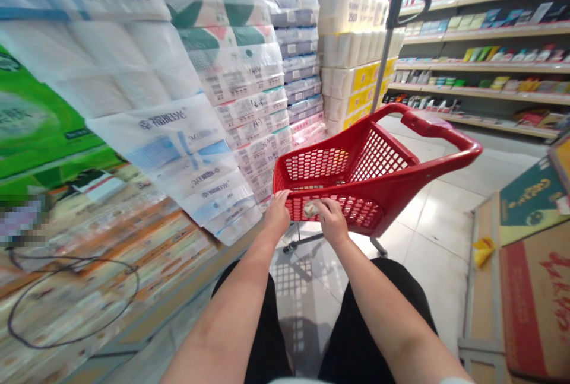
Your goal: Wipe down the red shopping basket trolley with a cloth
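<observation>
A red plastic shopping cart (401,185) stands in front of me, its handle toward the right. My left hand (278,212) is closed over the rim at the basket's near left corner. In the fingers of my right hand (333,221) is a crumpled whitish cloth (310,208), against the perforated side of the basket. Through the holes the basket's inside shows only in part. Both forearms reach forward above my dark-clothed knees.
Stacked paper packs (187,135) line the left side, with a looped black cable (73,304) lower left. Stocked shelves (485,34) stand at the back right. Cardboard boxes (534,301) are at the right edge. A grey pole (382,69) rises behind the cart.
</observation>
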Demonstrator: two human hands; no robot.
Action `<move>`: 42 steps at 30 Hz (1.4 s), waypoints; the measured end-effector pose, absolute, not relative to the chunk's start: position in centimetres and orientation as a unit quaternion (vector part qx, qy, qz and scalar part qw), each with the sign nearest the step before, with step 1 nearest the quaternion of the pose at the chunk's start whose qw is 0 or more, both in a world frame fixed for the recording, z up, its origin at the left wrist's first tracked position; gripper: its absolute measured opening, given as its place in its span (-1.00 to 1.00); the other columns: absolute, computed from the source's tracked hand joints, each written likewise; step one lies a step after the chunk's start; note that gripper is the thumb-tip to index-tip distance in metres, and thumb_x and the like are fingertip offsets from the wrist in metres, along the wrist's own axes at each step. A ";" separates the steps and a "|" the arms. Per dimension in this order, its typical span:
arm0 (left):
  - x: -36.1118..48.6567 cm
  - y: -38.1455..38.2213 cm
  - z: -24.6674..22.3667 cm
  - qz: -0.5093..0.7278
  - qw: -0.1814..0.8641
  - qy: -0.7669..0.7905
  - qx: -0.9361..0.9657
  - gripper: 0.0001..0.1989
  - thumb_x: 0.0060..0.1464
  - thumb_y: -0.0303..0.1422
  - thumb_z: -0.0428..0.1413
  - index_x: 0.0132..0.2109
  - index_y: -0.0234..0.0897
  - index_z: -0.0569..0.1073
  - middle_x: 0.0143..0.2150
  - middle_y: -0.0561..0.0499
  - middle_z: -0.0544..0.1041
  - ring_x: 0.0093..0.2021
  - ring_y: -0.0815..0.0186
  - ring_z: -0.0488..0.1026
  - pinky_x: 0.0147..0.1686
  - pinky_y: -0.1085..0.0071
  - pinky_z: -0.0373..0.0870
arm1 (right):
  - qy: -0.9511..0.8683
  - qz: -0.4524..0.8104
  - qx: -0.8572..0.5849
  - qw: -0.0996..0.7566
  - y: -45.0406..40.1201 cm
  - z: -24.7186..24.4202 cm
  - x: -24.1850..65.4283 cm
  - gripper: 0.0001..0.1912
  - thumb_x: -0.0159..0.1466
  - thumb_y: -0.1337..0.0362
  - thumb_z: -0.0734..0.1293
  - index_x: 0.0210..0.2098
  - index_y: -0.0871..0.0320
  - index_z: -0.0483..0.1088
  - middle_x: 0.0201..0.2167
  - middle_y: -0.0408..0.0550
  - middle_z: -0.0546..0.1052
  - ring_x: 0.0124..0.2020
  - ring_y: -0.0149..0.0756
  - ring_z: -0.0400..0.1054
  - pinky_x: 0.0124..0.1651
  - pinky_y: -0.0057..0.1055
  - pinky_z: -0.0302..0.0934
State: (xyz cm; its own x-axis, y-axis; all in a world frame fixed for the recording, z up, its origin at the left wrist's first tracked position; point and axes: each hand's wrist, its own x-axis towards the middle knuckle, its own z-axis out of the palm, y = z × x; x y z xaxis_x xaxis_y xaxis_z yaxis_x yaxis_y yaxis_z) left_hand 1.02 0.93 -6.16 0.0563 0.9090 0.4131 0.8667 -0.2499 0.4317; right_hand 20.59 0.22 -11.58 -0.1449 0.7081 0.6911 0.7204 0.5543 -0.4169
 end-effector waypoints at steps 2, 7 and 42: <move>1.1 0.9 -6.2 0.314 0.030 0.610 0.727 -0.42 -0.05 -0.64 -0.16 0.13 -0.32 0.36 0.16 -0.12 0.40 0.24 0.22 0.24 0.32 0.14 0.10 | -0.757 -0.011 -0.483 0.441 0.1 -11.4 20.9 -0.58 0.27 0.47 0.14 0.01 0.07 0.46 -0.05 0.03 0.42 -0.03 -0.20 0.25 0.03 -0.32 0.22; 1.1 1.0 -6.3 0.308 0.023 0.616 0.725 -0.43 -0.05 -0.63 -0.16 0.12 -0.34 0.35 0.16 -0.13 0.40 0.23 0.21 0.25 0.32 0.14 0.11 | -0.762 -0.013 -0.484 0.430 -0.1 -11.2 21.4 -0.62 0.27 0.45 0.16 -0.06 0.04 0.49 -0.10 -0.02 0.44 -0.06 -0.22 0.26 -0.04 -0.36 0.25; 8.5 -1.1 -2.8 0.129 -0.031 0.643 0.755 -0.39 0.14 -0.43 -0.06 0.33 -0.05 0.10 0.25 -0.09 0.22 0.35 -0.14 -0.08 0.28 -0.25 -0.15 | -0.752 -0.035 -0.486 0.444 0.2 -11.2 24.3 -0.58 0.16 0.46 0.18 0.00 0.16 0.35 -0.15 0.12 0.41 -0.07 -0.07 0.24 0.02 -0.14 0.23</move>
State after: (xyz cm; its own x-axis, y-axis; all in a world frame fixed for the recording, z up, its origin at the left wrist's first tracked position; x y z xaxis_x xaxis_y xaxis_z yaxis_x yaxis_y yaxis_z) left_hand 8.50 -1.12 -2.77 0.1406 0.9621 0.2336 0.9779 -0.1718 0.1189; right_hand 24.27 0.19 -11.23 -0.1335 0.7002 0.7014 0.7619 0.5252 -0.3792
